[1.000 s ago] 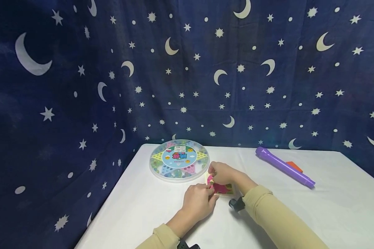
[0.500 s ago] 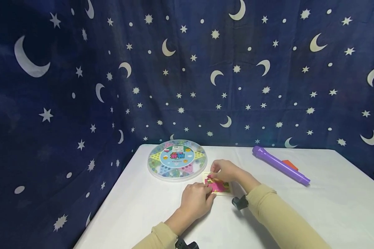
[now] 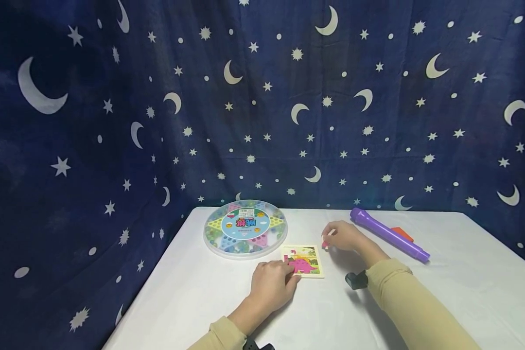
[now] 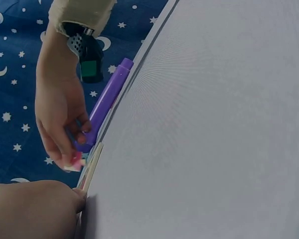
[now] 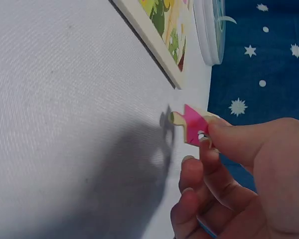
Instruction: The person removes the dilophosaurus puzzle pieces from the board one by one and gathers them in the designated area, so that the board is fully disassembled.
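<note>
My right hand (image 3: pixel 346 236) pinches a pink jigsaw piece (image 5: pixel 193 123) with a tab and a white eye mark, between thumb and forefinger. It hangs a little above the white table, to the right of a small framed jigsaw puzzle (image 3: pixel 303 265) that shows a pink dinosaur. Curled at the puzzle's left side, my left hand (image 3: pixel 269 284) holds it by the near left corner, forefinger over the picture and thumb along the near edge. The upper left of the picture shows a pale area with a small pink bit. The left hand's other fingertips are hidden.
A round, clear-lidded Chinese checkers set (image 3: pixel 246 228) lies behind and left of the puzzle. Farther right is a purple tube (image 3: pixel 389 236) with a wider end, and an orange block (image 3: pixel 403 234) beside it. A dark star-patterned curtain (image 3: pixel 262 97) borders the table's back and left.
The right hand has lifted the pink piece from the puzzle's upper left and carried it right, off the frame. My left hand stays at the puzzle's left side. The view has shifted slightly.
</note>
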Motion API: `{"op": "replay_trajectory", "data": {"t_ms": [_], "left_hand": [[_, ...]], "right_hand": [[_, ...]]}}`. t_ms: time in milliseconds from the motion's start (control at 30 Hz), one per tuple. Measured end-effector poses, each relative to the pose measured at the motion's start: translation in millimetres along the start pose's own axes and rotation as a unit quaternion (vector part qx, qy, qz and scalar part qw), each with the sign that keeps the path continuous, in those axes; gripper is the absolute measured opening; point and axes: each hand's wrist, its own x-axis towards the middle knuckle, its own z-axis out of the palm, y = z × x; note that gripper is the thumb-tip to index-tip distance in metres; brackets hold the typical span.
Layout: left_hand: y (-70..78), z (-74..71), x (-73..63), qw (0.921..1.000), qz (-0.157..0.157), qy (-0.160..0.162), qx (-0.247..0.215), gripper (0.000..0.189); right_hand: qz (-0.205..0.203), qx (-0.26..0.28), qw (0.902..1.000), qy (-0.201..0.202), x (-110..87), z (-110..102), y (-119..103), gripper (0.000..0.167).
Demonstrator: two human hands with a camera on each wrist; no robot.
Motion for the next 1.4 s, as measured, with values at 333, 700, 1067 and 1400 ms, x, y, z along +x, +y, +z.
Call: {"op": "replay_trajectory", "data": {"t_ms": [333, 700, 1067, 1400], "left_hand": [[2.2, -1.7, -3.2, 0.9999, -0.001, -0.003, 0.012, 0.016], [1.3, -5.3, 0.2, 0.9998, 0.001, -0.004, 0.021, 0.017], [-0.9, -1.7, -0.5, 0.9981, 0.004, -0.055, 0.025, 0.022], [0.1, -1.4, 0.6, 0.9933, 0.015, -0.104, 0.049, 0.022]], "right_hand": [[-0.023, -0.07, 0.9965, 0.039, 4.4, 14, 6, 0.006], [-0.019, -0.046, 0.9959, 0.075, 6.5, 21, -1, 0.008], [-0.073, -0.033, 0.9959, 0.042, 10.0, 43, -32, 0.007], [-0.093, -0.052, 0.9943, -0.008, 6.8, 54, -50, 0.028]]}}
